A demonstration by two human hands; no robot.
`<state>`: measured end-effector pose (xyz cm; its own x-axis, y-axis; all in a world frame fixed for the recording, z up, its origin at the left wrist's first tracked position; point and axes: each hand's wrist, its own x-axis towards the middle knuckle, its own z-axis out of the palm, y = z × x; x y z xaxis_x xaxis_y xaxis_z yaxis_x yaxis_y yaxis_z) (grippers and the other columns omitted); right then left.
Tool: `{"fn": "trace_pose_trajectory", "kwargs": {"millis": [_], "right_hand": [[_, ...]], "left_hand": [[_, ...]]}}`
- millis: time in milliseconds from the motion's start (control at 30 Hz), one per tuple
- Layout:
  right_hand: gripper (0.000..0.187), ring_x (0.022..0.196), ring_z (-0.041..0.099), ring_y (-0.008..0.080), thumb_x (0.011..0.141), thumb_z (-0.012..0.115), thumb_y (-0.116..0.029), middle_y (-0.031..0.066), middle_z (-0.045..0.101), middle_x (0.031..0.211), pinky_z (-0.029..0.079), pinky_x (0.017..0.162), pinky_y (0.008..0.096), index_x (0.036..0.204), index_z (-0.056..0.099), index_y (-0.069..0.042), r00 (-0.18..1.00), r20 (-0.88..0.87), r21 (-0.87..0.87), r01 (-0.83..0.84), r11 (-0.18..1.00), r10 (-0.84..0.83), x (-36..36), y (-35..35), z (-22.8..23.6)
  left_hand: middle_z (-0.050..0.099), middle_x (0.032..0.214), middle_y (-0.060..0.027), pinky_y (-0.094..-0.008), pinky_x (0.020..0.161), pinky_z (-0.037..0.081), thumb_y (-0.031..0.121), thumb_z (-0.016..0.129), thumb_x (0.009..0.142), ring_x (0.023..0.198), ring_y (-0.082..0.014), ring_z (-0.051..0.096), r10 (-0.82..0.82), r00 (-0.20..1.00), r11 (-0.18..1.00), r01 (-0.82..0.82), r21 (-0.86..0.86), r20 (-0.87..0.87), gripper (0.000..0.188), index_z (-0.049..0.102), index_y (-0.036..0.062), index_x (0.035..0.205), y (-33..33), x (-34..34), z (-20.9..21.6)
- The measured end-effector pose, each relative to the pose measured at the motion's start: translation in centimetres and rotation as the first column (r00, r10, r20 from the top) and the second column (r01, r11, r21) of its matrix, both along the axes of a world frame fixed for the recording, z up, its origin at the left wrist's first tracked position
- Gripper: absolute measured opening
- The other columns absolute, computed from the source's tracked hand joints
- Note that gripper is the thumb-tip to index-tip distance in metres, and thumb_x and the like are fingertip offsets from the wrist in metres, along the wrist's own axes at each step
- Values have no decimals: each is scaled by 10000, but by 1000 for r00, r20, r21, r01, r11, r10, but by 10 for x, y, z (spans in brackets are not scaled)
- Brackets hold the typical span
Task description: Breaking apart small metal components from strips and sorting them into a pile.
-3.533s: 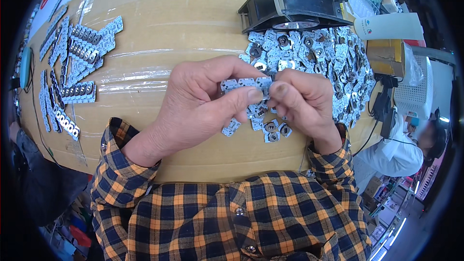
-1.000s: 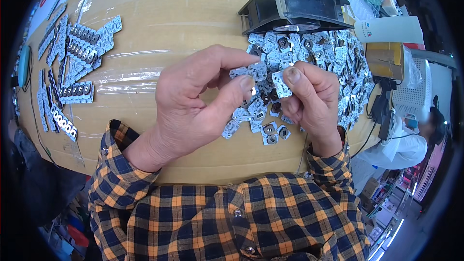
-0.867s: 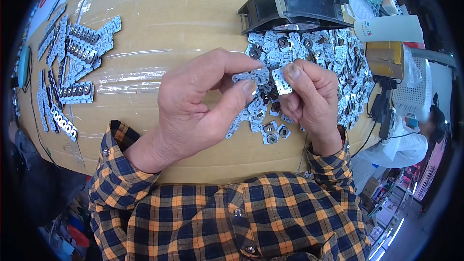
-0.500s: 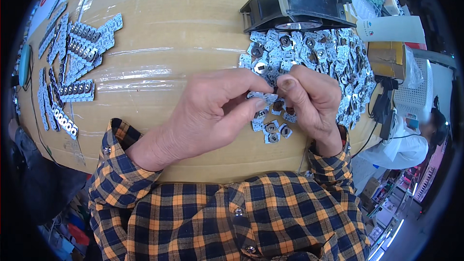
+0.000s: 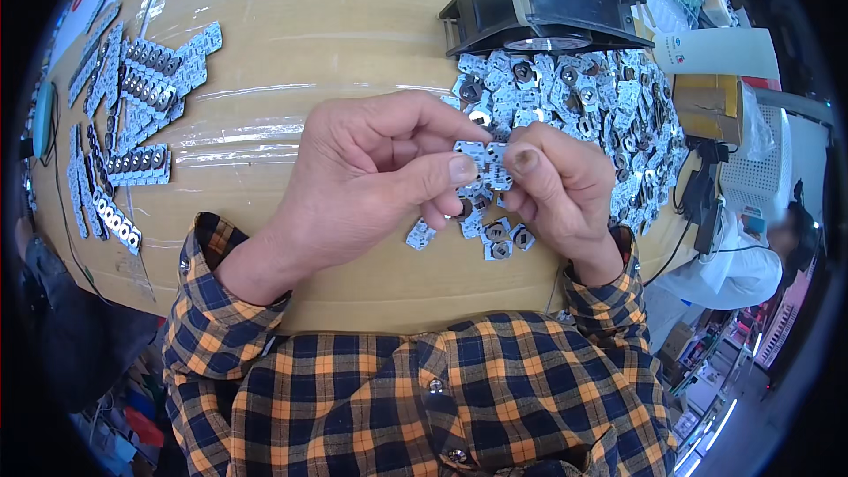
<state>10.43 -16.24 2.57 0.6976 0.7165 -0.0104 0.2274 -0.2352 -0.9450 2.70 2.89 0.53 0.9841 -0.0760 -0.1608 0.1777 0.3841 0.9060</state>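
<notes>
Between my two hands is a small white circuit board [image 5: 481, 157] with dark component spots, its printed face turned up. My left hand [image 5: 362, 168] pinches its left side between thumb and fingers. The right side is gripped by my right hand [image 5: 561, 177], thumb on top and fingers curled under. Just below them, several loose small boards with round metal parts [image 5: 497, 241] lie on the cardboard-covered table [image 5: 283, 53]. One separate small board [image 5: 420, 234] rests beneath my left fingers. Behind my right hand spreads a large heap of similar boards [image 5: 632, 124].
A black fan [image 5: 552, 4] stands at the back edge of the heap. Board strips [image 5: 150, 88] are stacked at the left. On the right are a yellow-brown box [image 5: 707, 110], a white perforated basket [image 5: 767, 159] and cables. Another person in white [image 5: 733, 274] sits at far right.
Both hands have shifted slightly up, and the board between them has tilted so more of its face shows. A small board now lies free on the table below my left fingers.
</notes>
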Motion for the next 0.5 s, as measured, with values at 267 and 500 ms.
{"fn": "trace_pose_trajectory", "kwargs": {"millis": [267,500], "right_hand": [[352,372,365,60,1016,435,-246,23,464,546,280,319,203,762,495,-10,550,-814,298,126,946,183,6,-1,-4],[319,366,318,49,1019,434,-217,28,454,555,294,313,200,761,464,-32,679,-732,191,287,939,-59,1,4,-7]], "left_hand": [[649,777,-77,-222,560,534,25,621,897,647,-98,641,37,999,956,-46,-290,-37,159,595,-45,1037,-8,-2,-3],[651,850,-69,-213,633,517,-18,643,866,699,-112,637,214,940,948,-265,174,266,190,586,-45,1045,-14,-5,-11]]}}
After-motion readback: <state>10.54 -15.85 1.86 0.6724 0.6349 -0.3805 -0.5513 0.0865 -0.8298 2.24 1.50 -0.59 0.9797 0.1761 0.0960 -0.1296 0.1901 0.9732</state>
